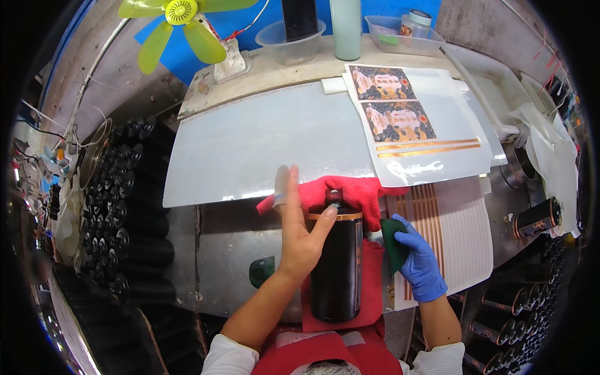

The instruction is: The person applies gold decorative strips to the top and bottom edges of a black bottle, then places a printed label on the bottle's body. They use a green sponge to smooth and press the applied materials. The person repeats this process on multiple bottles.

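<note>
A black bottle [336, 269] lies on red cloth [373, 269] in front of me, its neck pointing away, with a gold band [350, 217] around its shoulder. My left hand [299, 240] is bare apart from a pale cover on one finger. Its fingers stretch upward and the thumb touches the bottle near the neck. To the right, my right hand [420, 259], in a blue glove, grips a dark green scraper [394, 245] beside the bottle. Another green piece [261, 272] rests on the metal table left of the bottle. Bunched red cloth [350, 187] sits behind the neck.
Printed label sheets [400, 119] lie on a pale board [269, 137]; a sheet of gold strips [462, 231] is at the right. Black bottles are stacked at left [140, 244] and lower right [500, 322]. A yellow-green fan [181, 11] and plastic tubs [287, 47] stand behind.
</note>
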### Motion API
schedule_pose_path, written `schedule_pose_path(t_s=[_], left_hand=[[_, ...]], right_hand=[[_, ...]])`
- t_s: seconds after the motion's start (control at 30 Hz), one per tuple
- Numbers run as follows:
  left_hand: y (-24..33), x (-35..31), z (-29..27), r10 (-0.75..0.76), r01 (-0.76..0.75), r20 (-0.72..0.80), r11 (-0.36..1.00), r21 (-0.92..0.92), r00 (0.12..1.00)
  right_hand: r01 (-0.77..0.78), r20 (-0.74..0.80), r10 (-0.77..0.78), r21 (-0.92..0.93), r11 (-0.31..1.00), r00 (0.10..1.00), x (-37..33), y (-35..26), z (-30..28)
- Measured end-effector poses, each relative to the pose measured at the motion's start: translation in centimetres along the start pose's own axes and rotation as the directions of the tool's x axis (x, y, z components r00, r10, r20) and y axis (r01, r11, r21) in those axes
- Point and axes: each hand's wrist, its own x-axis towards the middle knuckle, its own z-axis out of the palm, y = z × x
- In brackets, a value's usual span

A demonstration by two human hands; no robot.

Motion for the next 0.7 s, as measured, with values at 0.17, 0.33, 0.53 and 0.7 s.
schedule_pose_path(t_s=[0.17, 0.33, 0.53, 0.7], left_hand=[[0.5, -0.1, 0.0, 0.111, -0.129, 0.100, 0.972, 0.197, 0.989], [1.1, -0.1, 0.8, -0.030, 0.028, -0.019, 0.994, -0.109, 0.999], [0.3, -0.1, -0.2, 0.110, -0.132, 0.123, 0.973, 0.190, 0.986], [0.1, -0.2, -0.1, -0.013, 0.013, 0.026, 1.000, 0.014, 1.000]], right_hand=[[0.019, 0.031, -0.019, 0.004, 1.000, 0.999, -0.3, 0.0, 0.5], [-0.001, 0.024, 0.000, 0.058, 0.998, 1.000, -0.4, 0.1, 0.2], [0.008, 0.032, -0.009, 0.040, 0.999, 0.999, -0.5, 0.3, 0.4], [0.026, 0.052, -0.030, 0.073, 0.997, 0.998, -0.9, 0.3, 0.5]])
